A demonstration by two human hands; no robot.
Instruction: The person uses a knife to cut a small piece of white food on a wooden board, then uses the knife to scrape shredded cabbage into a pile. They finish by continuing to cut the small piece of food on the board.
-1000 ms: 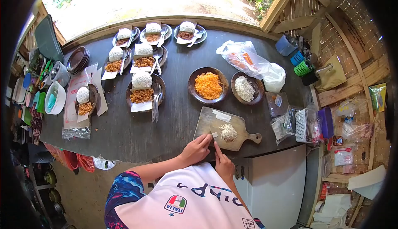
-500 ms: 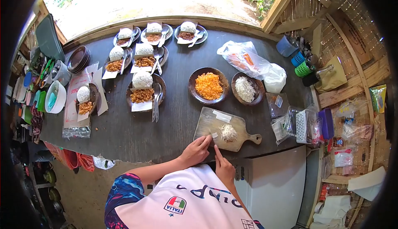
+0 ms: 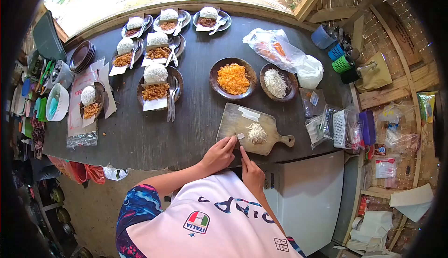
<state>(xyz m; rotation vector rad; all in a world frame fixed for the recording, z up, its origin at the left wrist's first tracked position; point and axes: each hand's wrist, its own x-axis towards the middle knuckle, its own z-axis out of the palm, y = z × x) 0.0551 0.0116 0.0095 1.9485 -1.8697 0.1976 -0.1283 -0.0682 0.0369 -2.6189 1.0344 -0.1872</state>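
A wooden cutting board (image 3: pixel 227 124) with a handle lies at the table's front edge. On it are a heap of fine white shreds (image 3: pixel 256 134), a few flat white strips (image 3: pixel 248 114) and a small white piece (image 3: pixel 241 136). My left hand (image 3: pixel 221 154) rests at the board's left front corner, fingers bent together beside that small piece; what they press on is hidden. Close by on the right, my right hand (image 3: pixel 252 171) is curled with its index finger stretched toward the board. Whatever lies inside its grip cannot be made out.
Behind the board stand a bowl of chopped orange pieces (image 3: pixel 233 79) and a bowl of white shreds (image 3: pixel 276 83), near a plastic bag (image 3: pixel 273 48). Several plates with rice domes (image 3: pixel 155 73) and cutlery stand left. Plastic containers (image 3: pixel 345 134) crowd the right edge.
The whole scene sits slightly higher in view, as the camera has tilted. Both hands stay at the board's front left corner, with little visible movement against it.
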